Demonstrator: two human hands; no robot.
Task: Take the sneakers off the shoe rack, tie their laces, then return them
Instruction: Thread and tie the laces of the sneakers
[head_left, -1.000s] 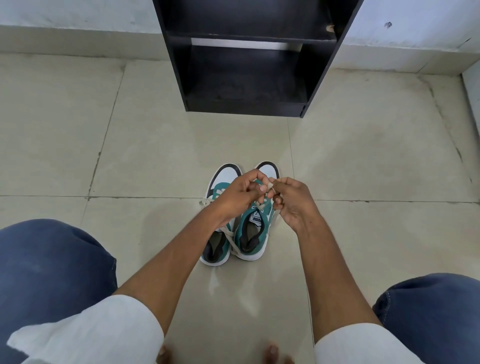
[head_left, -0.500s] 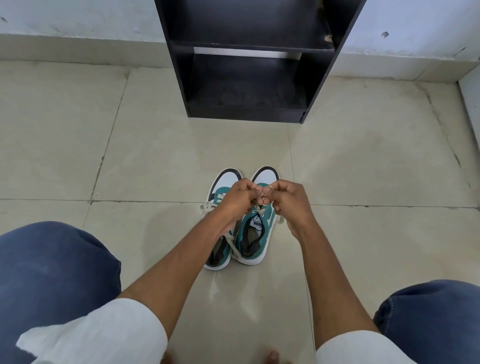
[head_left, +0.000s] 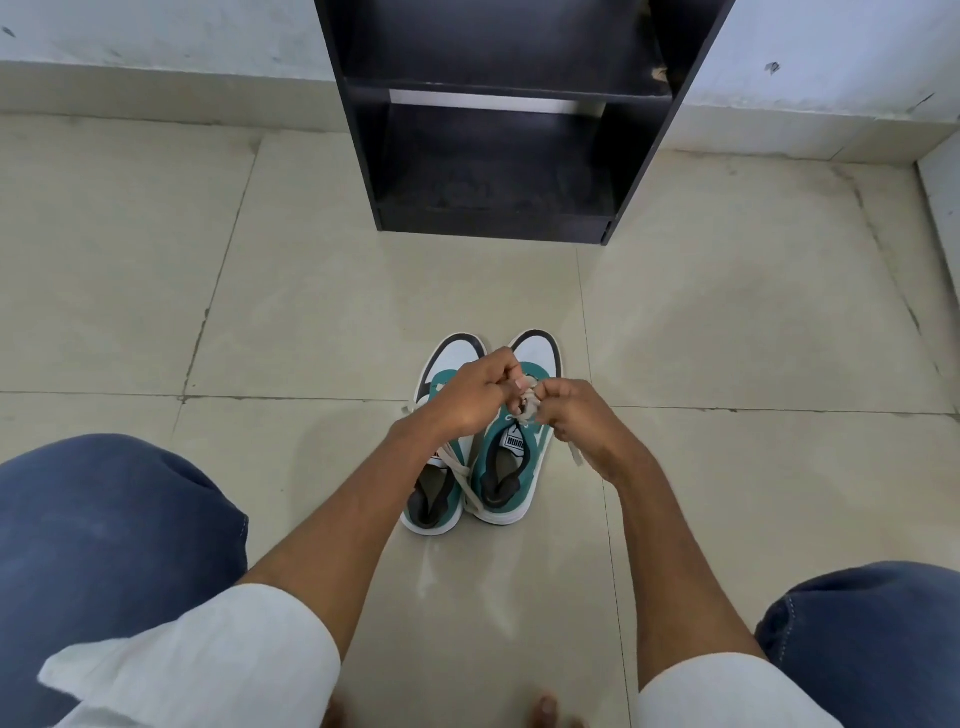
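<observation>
Two teal, white and black sneakers stand side by side on the floor, toes pointing at the rack: the left sneaker (head_left: 439, 499) and the right sneaker (head_left: 511, 467). Both hands hover over the right sneaker's tongue. My left hand (head_left: 470, 397) pinches its cream lace (head_left: 529, 402) from the left. My right hand (head_left: 576, 415) pinches the same lace from the right, a loose end hanging below it. The left sneaker's lace lies loose across its opening. The black shoe rack (head_left: 498, 130) stands beyond, both visible shelves bare.
Beige floor tiles (head_left: 311, 312) spread all around the sneakers. A pale wall with a skirting board (head_left: 156, 88) runs behind the rack. My knees in blue jeans (head_left: 104, 545) frame the bottom corners, and toes show at the lower edge.
The view tilted down a little, so the sneakers sit lower in frame. My hands drew slightly apart, with a bunched loop of lace now showing between them.
</observation>
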